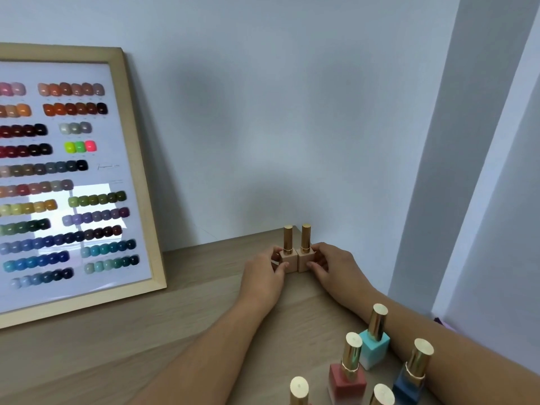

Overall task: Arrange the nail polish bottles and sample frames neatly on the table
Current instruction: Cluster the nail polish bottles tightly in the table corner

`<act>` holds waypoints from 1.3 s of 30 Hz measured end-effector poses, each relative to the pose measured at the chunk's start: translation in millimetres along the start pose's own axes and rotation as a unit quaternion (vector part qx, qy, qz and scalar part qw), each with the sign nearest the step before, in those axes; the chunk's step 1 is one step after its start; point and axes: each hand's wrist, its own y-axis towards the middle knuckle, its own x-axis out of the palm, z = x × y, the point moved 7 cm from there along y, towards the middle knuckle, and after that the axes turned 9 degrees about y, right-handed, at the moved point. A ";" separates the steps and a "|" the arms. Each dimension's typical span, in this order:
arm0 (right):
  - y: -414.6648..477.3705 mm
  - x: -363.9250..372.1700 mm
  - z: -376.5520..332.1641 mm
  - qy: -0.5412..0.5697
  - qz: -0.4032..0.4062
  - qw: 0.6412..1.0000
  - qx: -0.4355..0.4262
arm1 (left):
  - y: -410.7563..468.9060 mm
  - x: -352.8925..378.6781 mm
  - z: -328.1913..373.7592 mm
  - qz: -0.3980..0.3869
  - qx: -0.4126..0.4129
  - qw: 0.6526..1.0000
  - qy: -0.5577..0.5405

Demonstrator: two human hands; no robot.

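Two beige nail polish bottles with gold caps stand side by side, touching, at the far corner of the wooden table (117, 346). My left hand (264, 276) grips the left beige bottle (287, 260) at its base. My right hand (330, 264) grips the right beige bottle (306, 258) the same way. A wood-framed sample frame (133, 176) with rows of coloured nail tips leans against the wall at the left. Near the front right stand a turquoise bottle (375, 346), a pink-red bottle (347, 378) and a blue bottle (409, 384), between my forearms.
Two more gold caps (299, 388) (382, 394) show at the bottom edge, their bottles cut off. The grey wall rises right behind the beige bottles. The table's right edge runs close under my right forearm.
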 end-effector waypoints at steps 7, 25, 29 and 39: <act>33.7 11.3 7.9 -0.005 0.020 1.000 0.003 | 29.8 3.1 -4.5 0.024 -0.005 1.000 0.009; 37.6 10.7 13.7 0.016 0.025 0.999 0.019 | 42.8 5.3 -13.9 0.028 -0.011 1.000 0.003; 9.9 0.7 6.7 -0.010 0.007 1.000 0.014 | 27.7 -1.4 -19.0 0.017 -0.034 0.999 0.005; -78.6 -77.1 -13.2 0.136 0.060 0.984 0.093 | -83.1 -53.2 -5.5 -0.035 0.024 0.995 -0.095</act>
